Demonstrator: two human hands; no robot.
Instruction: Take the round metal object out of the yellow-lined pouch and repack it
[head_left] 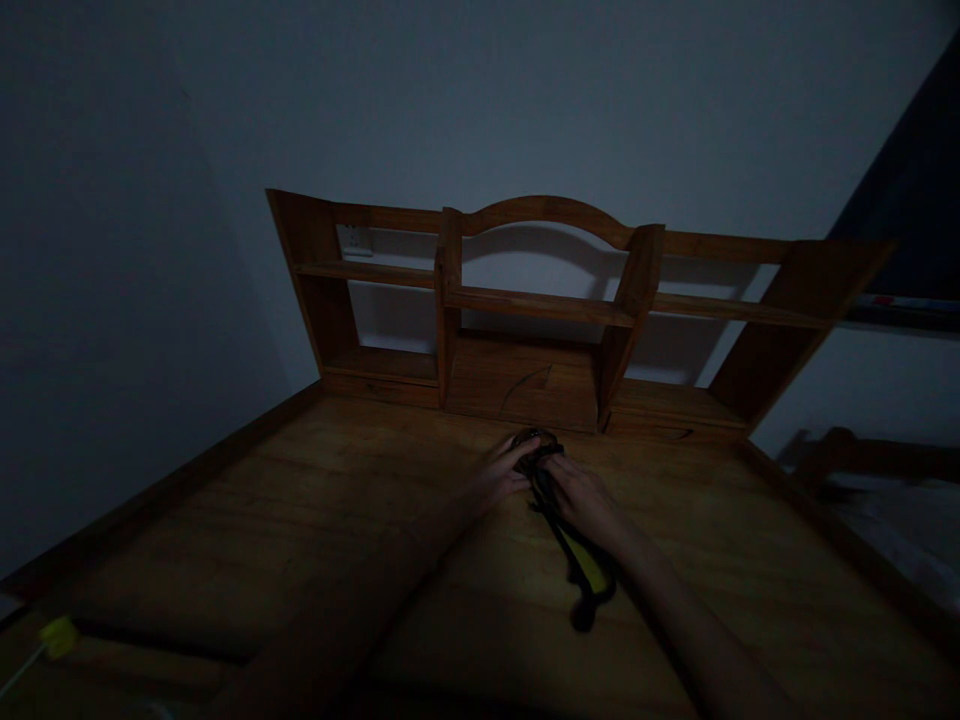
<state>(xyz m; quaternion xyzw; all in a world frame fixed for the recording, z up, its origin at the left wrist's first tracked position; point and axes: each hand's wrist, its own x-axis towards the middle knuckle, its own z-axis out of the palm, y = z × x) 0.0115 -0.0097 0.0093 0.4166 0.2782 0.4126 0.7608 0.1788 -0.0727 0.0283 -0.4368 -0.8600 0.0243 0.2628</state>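
In the head view, both my hands meet near the far middle of the wooden desk (352, 480). My left hand (501, 474) curls round the left side of a small dark rounded object (532, 437), thumb on top. Fingers of my right hand (581, 492) are bent against its right side. A black strap with a yellow-green inner face (589, 568) trails from the object toward me, beside my right wrist. It ends in a dark, blurred tip on the desk. Dim light and my fingers hide much of the object, so I cannot tell its kind.
A wooden shelf unit (540, 305) stands along the desk's back edge, against the wall. A raised wooden edge (172, 480) runs along the left side. Something small and yellow with a white cord (58, 636) lies at the lower left. A socket (355, 240) shows behind the shelves.
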